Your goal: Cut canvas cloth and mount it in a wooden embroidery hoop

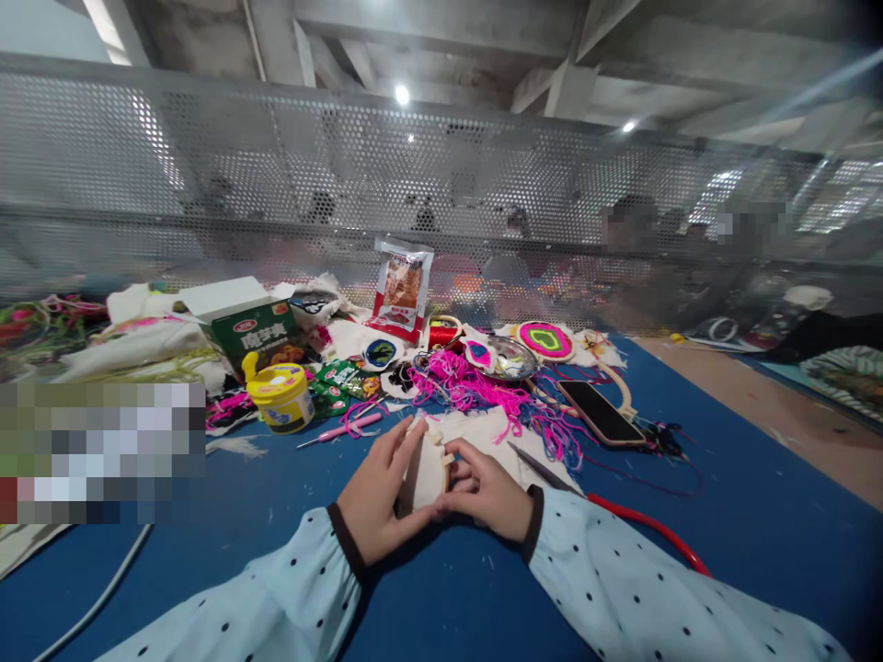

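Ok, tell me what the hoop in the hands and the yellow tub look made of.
Hoop: probably wood or bamboo, judging by its pale tan, matte, unpainted surface. Yellow tub: likely plastic, since it is glossy and evenly coloured, with a printed label around it.

we read little here. on the front of the green box (257, 338), toward the far left of the blue surface (262, 515), three big white chinese characters stand in a row; we take them as 魔芋爽. above them sits a small red oval logo, too small for us to read. the red-and-white snack bag (401, 292), upright at the far edge near its middle, carries a red band of print below its picture, but we cannot make out the characters. the yellow tub (281, 397) just beside the box has a printed label, blurred past reading. the small green packets (338, 379) near the tub show print likewise too small.
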